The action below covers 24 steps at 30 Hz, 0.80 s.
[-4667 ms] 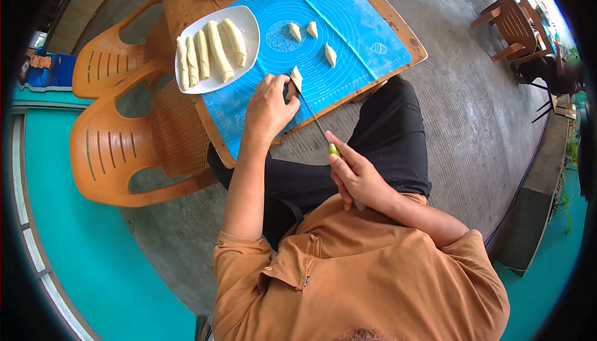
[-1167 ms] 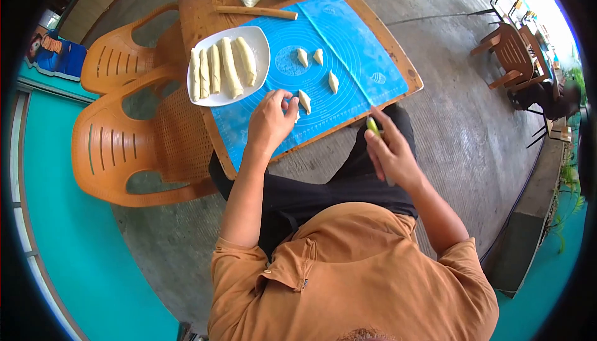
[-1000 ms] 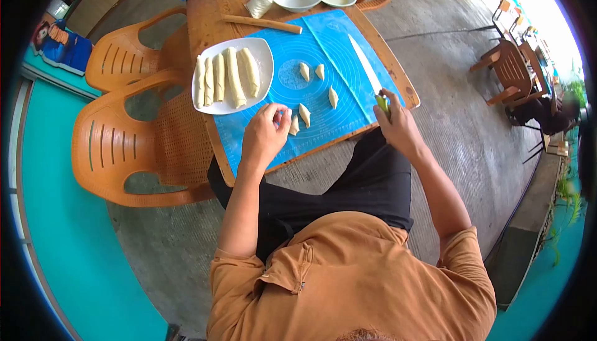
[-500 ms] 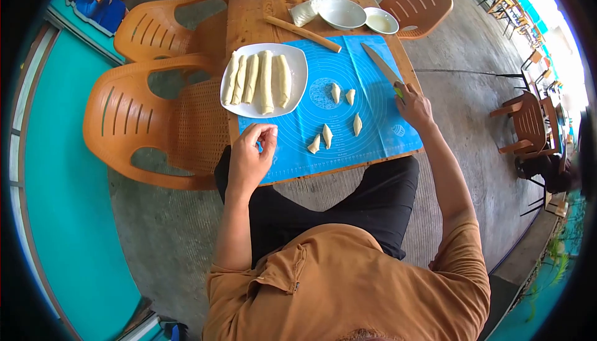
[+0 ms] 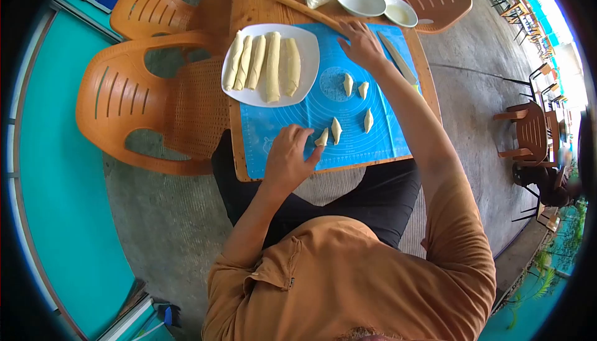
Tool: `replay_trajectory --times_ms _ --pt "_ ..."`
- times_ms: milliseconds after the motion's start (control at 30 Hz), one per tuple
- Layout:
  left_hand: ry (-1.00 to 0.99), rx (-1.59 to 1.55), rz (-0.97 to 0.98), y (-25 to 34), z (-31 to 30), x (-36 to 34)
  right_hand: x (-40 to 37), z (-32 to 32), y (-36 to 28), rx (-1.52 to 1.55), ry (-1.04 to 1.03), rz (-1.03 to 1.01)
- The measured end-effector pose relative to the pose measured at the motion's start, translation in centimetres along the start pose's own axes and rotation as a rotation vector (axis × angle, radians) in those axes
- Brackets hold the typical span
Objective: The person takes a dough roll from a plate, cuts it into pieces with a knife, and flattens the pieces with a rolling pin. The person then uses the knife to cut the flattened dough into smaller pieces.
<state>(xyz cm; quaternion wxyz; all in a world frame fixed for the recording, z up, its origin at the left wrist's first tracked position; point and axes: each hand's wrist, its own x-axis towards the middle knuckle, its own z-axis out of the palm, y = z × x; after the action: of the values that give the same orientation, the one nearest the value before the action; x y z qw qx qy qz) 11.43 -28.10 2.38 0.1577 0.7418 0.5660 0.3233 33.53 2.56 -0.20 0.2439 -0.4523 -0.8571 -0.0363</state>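
1. The blue silicone baking mat point(image 5: 280, 123) on the wooden table carries a pale printed ring pattern and a few faint marks near it (all too small and blurred from where I stand), so no word or number on it can be made out.
2. Nothing else in sight shows any legible writing, brand, label or sign.

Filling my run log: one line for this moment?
left hand: fingertips at dough piece | right hand: open, by rolling pin | knife: lying on mat
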Motion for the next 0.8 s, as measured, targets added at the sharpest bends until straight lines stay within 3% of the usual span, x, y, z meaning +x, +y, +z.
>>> replay_trajectory --times_ms 167,467,633,800 --pt "-0.079 0.044 -0.022 0.8 1.5 -0.1 3.2 2.5 -1.5 -0.147 -0.089 0.081" --pt "-0.071 0.146 -0.059 0.8 2.8 0.6 4.8 4.7 0.0 -0.03 -0.028 0.106" --pt "-0.076 0.109 -0.071 1.2 3.1 1.1 3.9 1.2 -1.6 0.068 0.161 0.067" --pt "0.046 -0.015 -0.039 0.6 2.3 2.1 -2.5 -8.1 -4.7 0.22 0.225 0.035"
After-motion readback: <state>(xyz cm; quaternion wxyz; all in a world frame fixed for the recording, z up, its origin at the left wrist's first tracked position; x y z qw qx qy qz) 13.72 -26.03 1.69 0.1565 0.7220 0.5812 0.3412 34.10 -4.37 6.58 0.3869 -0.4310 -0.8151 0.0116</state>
